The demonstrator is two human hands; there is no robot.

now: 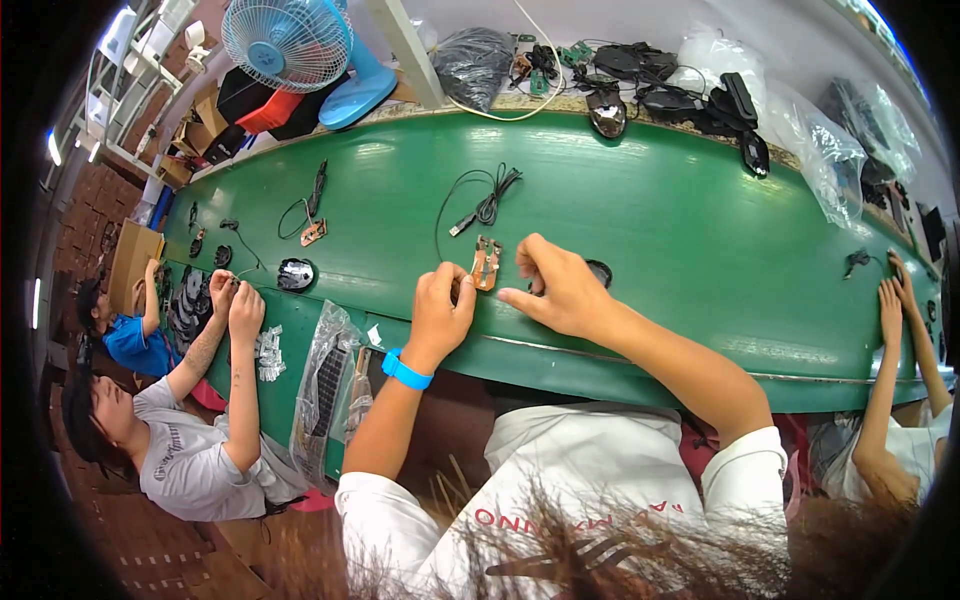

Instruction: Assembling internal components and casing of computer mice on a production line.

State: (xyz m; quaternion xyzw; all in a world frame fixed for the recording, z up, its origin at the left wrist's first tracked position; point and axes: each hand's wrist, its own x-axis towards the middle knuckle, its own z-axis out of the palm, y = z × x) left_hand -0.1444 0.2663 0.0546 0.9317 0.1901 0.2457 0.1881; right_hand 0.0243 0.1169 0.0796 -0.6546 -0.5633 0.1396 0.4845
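Note:
A small brown circuit board (486,264) rests on the green work surface in front of me. A black cable (488,208) runs from it, looped into a bundle with its USB plug lying to the left. My left hand (443,308), with a blue wristband, is closed with its fingertips pinching the board's lower left edge. Just right of the board hovers my right hand (565,287); its thumb points toward the board, apart from the bent fingers, and a dark patch under them is unclear. Partly hidden behind that hand lies a black mouse shell (600,272).
On the left, a co-worker handles a small part beside a mouse shell (296,274) and another corded board (314,232). A bagged stack (322,380) lies by my left forearm. Mice and clear bags (815,150) crowd the back ledge, near a blue fan (290,45). Another person's hands (893,295) reach in at right.

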